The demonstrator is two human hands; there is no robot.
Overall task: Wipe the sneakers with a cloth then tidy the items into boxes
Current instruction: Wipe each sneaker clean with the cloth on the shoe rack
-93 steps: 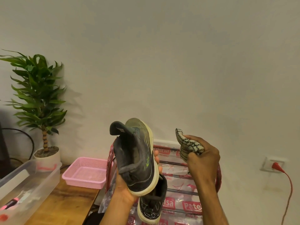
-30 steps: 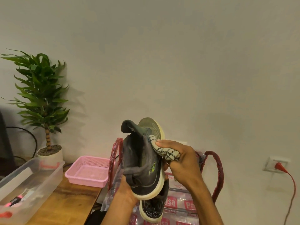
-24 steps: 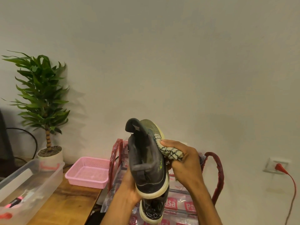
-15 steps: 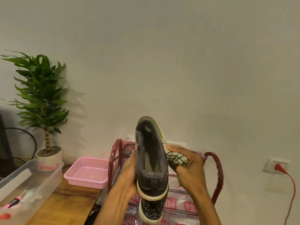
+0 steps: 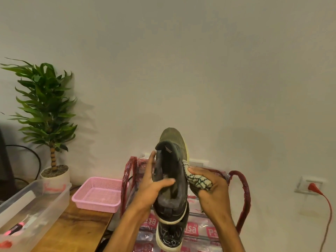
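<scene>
Far left, clear plastic bin (image 5: 32, 202) on the wooden table (image 5: 78, 228), pink basket (image 5: 99, 195) beside it to the right. Both wait for the tidy step, not yet begun.

My left hand (image 5: 154, 186) grips the dark sneaker (image 5: 172, 179), held up heel near me and toe pointing up and away. The thumb lies across the opening and the fingers run up its left side. The second sneaker (image 5: 171, 235) lies below on printed plastic wrap (image 5: 205, 231), partly hidden.

The patterned cloth (image 5: 197, 179) is wadded against the held sneaker's right side. My right hand (image 5: 212, 190) has its fingers curled tight round it.

Step in hand is wiping the right flank. To do it well:
- brace firm with the left so the shoe doesn't twist
- press the wad flat and stroke along the upper toward the toe
- cover the pale sole edge too
- turn the shoe for the other side
- refold to a fresh patch of cloth

Slip risk looks low.
</scene>
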